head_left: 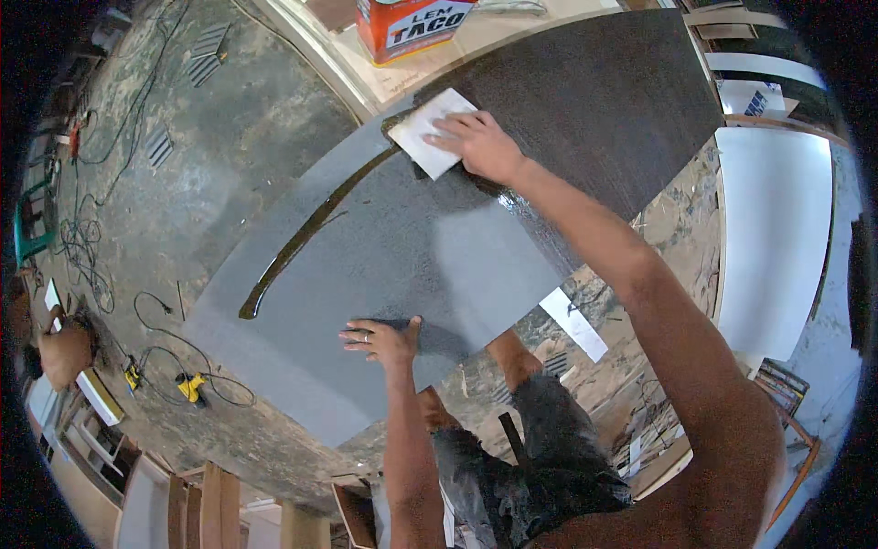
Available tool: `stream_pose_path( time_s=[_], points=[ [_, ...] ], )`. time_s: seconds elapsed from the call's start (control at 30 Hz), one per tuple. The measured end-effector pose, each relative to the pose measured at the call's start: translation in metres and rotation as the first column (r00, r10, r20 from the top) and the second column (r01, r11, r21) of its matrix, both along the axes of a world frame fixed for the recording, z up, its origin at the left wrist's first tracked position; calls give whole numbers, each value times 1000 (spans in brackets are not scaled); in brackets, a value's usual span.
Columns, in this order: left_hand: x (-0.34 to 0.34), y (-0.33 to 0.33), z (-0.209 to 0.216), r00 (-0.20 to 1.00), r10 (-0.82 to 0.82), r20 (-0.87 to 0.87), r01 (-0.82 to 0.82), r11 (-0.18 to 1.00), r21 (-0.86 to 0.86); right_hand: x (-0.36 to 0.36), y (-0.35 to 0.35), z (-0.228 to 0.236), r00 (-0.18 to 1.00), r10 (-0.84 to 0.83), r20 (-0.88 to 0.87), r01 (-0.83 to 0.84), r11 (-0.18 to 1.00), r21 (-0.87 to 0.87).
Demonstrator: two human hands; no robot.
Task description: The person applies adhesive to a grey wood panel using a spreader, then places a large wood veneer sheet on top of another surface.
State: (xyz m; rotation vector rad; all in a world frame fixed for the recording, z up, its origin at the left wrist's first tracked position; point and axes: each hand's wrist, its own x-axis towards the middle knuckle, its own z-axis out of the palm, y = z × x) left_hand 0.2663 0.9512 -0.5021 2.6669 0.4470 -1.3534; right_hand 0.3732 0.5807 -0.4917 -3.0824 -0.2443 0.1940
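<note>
A large grey sheet (366, 247) lies flat in front of me. A thick line of brown glue (306, 229) runs across its left part, and a dark, wet-looking coat (594, 91) covers its far right part. My right hand (491, 151) grips a white flat scraper piece (416, 123) by its right side, fingers on top and thumb hidden. That piece rests at the upper end of the glue line, where the coat begins. Nearer to me, my left hand (384, 343) lies on the sheet with fingers spread and nothing in it.
Beyond the sheet, a red and white can (375, 32) stands on a pale board. White panels (773, 238) lean at the right. Cables and a yellow power tool (190, 388) lie on the concrete floor at left, near another person (69, 352). Wooden boards (219, 503) stand lower left.
</note>
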Motion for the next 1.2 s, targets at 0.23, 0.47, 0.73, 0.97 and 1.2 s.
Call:
stream_pose_path(
  time_s=[0.23,0.47,0.73,0.97,1.2],
  points=[
    [-2,7,-6,998,-52,25,52,999,6,18,-2,-12,997,-66,42,65,998,20],
    [-4,2,-11,998,-65,4,65,997,29,11,-10,-10,994,-28,104,26,1000,17],
    [-7,17,-21,994,-90,67,90,996,-3,-80,13,23,999,44,19,-44,999,-11],
    [-1,5,-1,1000,7,-26,-7,1000,1,-129,48,85,894,114,-433,51,935,352],
    [-2,1,-9,998,59,26,-59,998,-13,33,-59,61,831,-554,-45,526,757,389]
  ],
)
